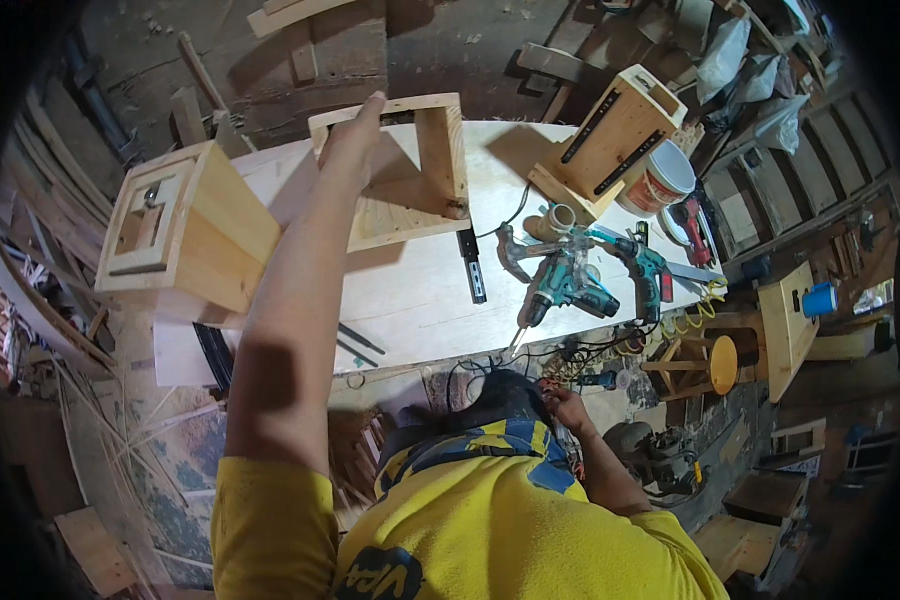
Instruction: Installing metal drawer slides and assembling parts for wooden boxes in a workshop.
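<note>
My left arm reaches across the pale worktable [410,300]. At its end my left hand [352,140] grips the far left rim of an open wooden box [440,160], which looks like a drawer frame. Just left of my forearm stands a taller wooden cabinet box [215,235], with a metal fitting in its framed end. A black metal drawer slide [473,265] lies against the open box's near right corner. Down by my waist is my right hand [567,410], its fingers closed around something small with red on it that I cannot make out.
Two teal cordless drills [565,285] and a hammer [512,252] lie right of the slide. Behind them stand a wooden box with black slides [610,135] and a white bucket [660,180]. Cables [595,350] hang at the near edge; an orange-topped stool [724,364] is to the right.
</note>
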A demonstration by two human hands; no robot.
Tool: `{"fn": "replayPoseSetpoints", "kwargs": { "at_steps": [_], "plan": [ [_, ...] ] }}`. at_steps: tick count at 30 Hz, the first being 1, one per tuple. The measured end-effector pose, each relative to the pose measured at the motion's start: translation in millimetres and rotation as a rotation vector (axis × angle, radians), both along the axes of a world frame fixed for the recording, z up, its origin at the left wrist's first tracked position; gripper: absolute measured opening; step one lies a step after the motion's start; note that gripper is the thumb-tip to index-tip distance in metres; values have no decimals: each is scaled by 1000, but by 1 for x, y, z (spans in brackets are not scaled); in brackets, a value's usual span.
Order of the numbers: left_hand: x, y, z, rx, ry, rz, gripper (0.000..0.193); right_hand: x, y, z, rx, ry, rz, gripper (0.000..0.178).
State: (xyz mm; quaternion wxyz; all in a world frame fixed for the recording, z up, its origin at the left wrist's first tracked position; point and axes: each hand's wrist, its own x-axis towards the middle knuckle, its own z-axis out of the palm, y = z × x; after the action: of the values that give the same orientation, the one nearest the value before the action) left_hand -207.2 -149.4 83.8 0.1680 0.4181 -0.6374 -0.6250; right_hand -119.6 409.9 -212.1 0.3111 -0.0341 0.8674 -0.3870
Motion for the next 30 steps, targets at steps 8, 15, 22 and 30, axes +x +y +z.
{"fn": "replayPoseSetpoints", "kwargs": {
  "at_steps": [8,15,22,30],
  "plan": [
    [-7,-16,19,66,181,30,88,-26,-74,67,21,113,312,22],
    [-15,-37,9,112,65,61,83,-77,-158,151,-186,5,363,20],
    [-12,-27,11,171,204,185,56,-145,-204,173,-367,121,436,21],
    [25,-3,-18,274,614,103,43,-210,-251,150,-647,-55,255,14]
  ]
}}
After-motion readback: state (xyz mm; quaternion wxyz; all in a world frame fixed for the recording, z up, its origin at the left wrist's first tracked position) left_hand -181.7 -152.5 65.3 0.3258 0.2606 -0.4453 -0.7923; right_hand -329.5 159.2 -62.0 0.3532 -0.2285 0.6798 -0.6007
